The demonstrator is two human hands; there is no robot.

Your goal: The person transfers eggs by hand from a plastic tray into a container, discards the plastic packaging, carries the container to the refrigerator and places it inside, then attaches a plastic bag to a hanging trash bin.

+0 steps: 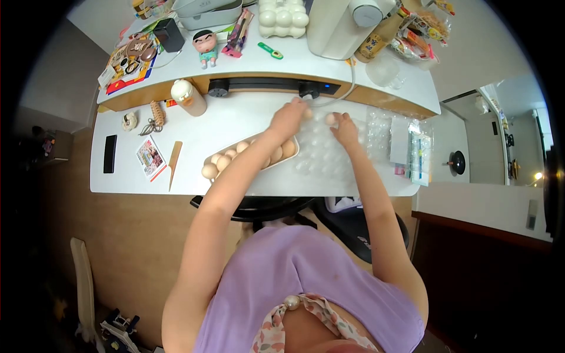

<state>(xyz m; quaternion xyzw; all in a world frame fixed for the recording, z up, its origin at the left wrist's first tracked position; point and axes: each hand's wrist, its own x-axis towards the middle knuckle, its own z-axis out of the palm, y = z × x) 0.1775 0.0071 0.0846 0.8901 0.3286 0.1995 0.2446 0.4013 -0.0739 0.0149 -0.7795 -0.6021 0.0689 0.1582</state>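
My left hand point(288, 121) reaches over the far end of the clear plastic egg tray point(321, 154), its fingers closed around the side of an egg point(308, 113). In my right hand point(346, 130), a second egg point(331, 119) is pinched between thumb and fingers, just above the same tray. To the left of the tray, partly covered by my left forearm, lies a long egg holder point(296, 139) with several light brown eggs point(223, 162) in it. Whether either egg touches the tray cannot be made out.
A bottle with a white cap point(189, 98) stands behind the egg holder. A wooden comb point(175, 159), a photo card point(152, 158) and a black phone-like slab point(109, 154) lie at the left. Bubble wrap point(379, 132) is at the right. The raised shelf holds a white egg-shaped rack point(282, 19) and a white appliance point(335, 32).
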